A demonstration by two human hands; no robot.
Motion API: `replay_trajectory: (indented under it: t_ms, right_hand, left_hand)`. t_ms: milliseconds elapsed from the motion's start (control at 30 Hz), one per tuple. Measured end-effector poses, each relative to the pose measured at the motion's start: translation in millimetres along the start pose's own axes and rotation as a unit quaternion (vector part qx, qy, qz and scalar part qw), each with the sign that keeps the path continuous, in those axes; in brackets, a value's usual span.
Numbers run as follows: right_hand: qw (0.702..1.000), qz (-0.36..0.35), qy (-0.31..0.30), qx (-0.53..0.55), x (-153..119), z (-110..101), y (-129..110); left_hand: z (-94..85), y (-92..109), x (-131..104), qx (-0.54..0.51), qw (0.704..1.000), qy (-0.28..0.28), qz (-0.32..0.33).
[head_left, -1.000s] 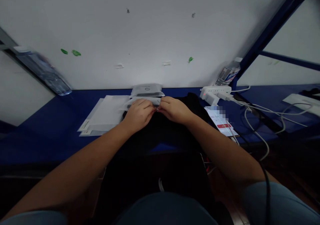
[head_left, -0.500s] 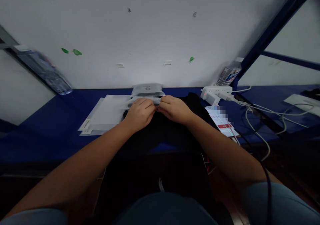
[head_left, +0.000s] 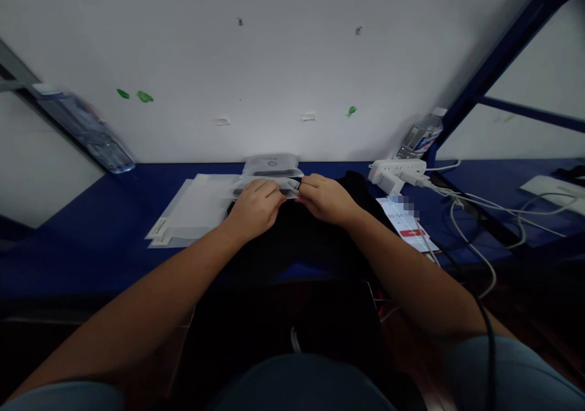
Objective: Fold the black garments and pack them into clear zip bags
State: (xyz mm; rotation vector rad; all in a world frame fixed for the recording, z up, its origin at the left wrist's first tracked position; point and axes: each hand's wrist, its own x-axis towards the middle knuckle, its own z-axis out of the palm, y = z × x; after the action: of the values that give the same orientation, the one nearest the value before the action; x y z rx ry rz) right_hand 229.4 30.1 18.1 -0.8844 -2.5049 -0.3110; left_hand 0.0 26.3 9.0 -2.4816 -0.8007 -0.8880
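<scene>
My left hand (head_left: 257,208) is closed on a frosted plastic bag (head_left: 289,185) with something dark inside. My right hand (head_left: 328,200) pinches at the right end of the same bag, its fingertips close to those of the left. The bag's lower part is hidden behind my fingers. Below both hands lies a black cloth (head_left: 315,240) on the blue table. Just beyond them, against the wall, sits another filled frosted bag (head_left: 273,163) with a small round logo. Flat frosted bags (head_left: 198,207) overlap in a stack to the left.
To the right lie a lit phone (head_left: 402,219) and a white power strip (head_left: 397,168) with plugs and trailing cables. Clear plastic bottles lean at the left (head_left: 86,130) and right (head_left: 421,133). The white wall (head_left: 292,63) rises behind the blue table (head_left: 105,234).
My right hand has moved slightly right, away from the left fingertips, and more of the bag's right end shows between them. The view has shifted slightly.
</scene>
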Motion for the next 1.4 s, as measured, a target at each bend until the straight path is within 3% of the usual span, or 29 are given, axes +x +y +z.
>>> replay_trajectory:
  t_ms: [300,567,667,833,1000,1167,1267,1400]
  right_hand:
    - [0.995,0.059,-0.073,0.041,-1,-11,0]
    - [0.986,0.108,-0.083,0.091,-3,-18,15]
    - [0.971,0.146,-0.121,0.145,-3,-19,17]
    - [0.941,0.206,-0.150,0.224,-7,-19,28]
    - [0.915,0.276,-0.237,0.174,-13,-13,36]
    - [0.922,0.251,-0.248,0.159,-13,-7,34]
    - [0.923,0.248,-0.247,0.160,-12,-7,33]
    - [0.923,0.247,-0.251,0.158,-12,-8,34]
  left_hand:
    - [-4.0,2,-1,-0.027,0.999,-0.024,-0.018]
    - [-11.3,-4,-1,0.034,0.978,-0.157,-0.132]
    - [-6.7,-3,-1,0.048,0.976,-0.175,-0.124]
    - [-2.1,-5,1,0.095,0.974,-0.183,-0.094]
    - [-6.0,-11,1,0.110,0.976,-0.173,-0.076]
    - [-8.8,-12,9,0.099,0.982,-0.151,-0.049]
    - [-12.1,-13,25,0.094,0.988,-0.121,-0.031]
    - [-7.9,-16,66,0.094,0.993,-0.071,-0.010]
